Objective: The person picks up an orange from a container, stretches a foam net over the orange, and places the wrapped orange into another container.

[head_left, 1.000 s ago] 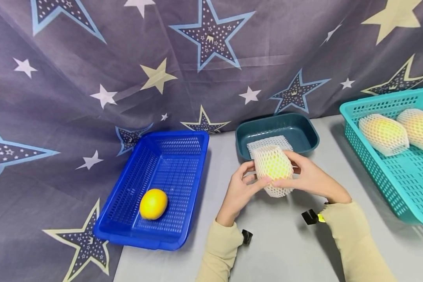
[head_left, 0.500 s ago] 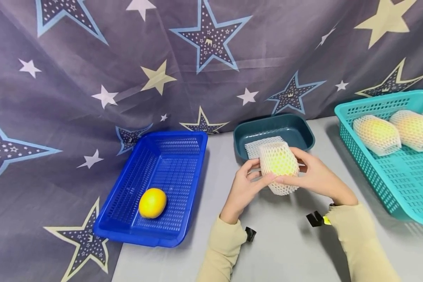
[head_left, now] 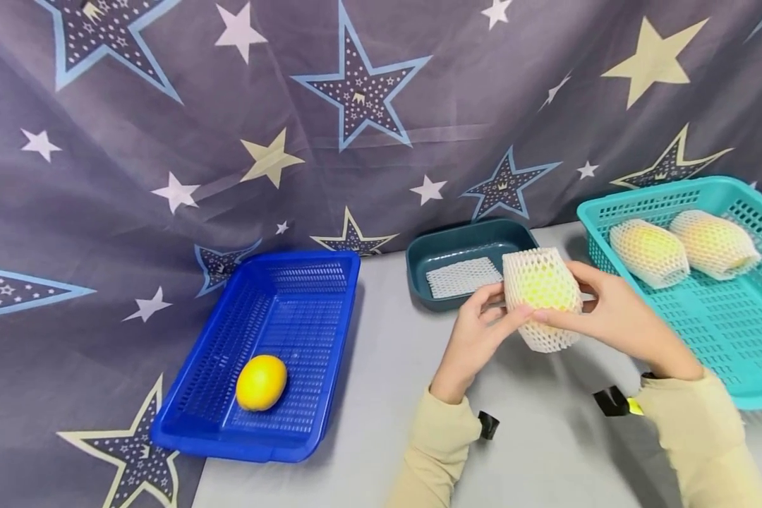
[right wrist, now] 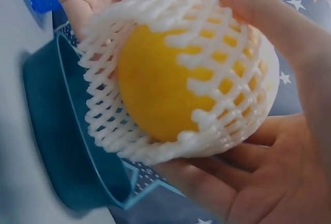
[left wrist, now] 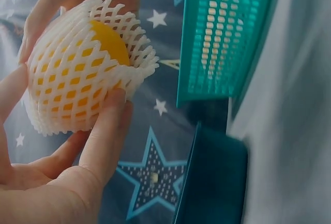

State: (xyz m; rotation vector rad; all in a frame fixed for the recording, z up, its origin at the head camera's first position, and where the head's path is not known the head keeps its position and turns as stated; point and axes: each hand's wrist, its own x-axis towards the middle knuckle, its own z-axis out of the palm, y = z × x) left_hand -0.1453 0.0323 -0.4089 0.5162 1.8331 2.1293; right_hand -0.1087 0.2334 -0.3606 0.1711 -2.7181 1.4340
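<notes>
Both hands hold an orange [right wrist: 155, 79] wrapped in a white foam net sleeve [head_left: 542, 300], raised in front of the dark teal tray. My left hand [head_left: 473, 342] grips its left side, with the thumb on the near face. From the other side my right hand [head_left: 629, 321] grips it, the two thumbs almost meeting. In the right wrist view the sleeve's open end bares much of the yellow-orange skin. A flat piece of foam net [head_left: 463, 278] lies in the dark teal tray [head_left: 454, 252].
At the left a blue basket [head_left: 314, 310] contains one bare orange [head_left: 262, 382]. The turquoise basket [head_left: 705, 331] at the right has two net-wrapped fruits, one left [head_left: 649, 252] and one right [head_left: 715, 244]. A star-patterned cloth [head_left: 381, 169] hangs behind the grey table [head_left: 381, 409].
Both hands have moved right with the wrapped orange, from in front of the tray's middle toward the turquoise basket. The head view has also shifted slightly.
</notes>
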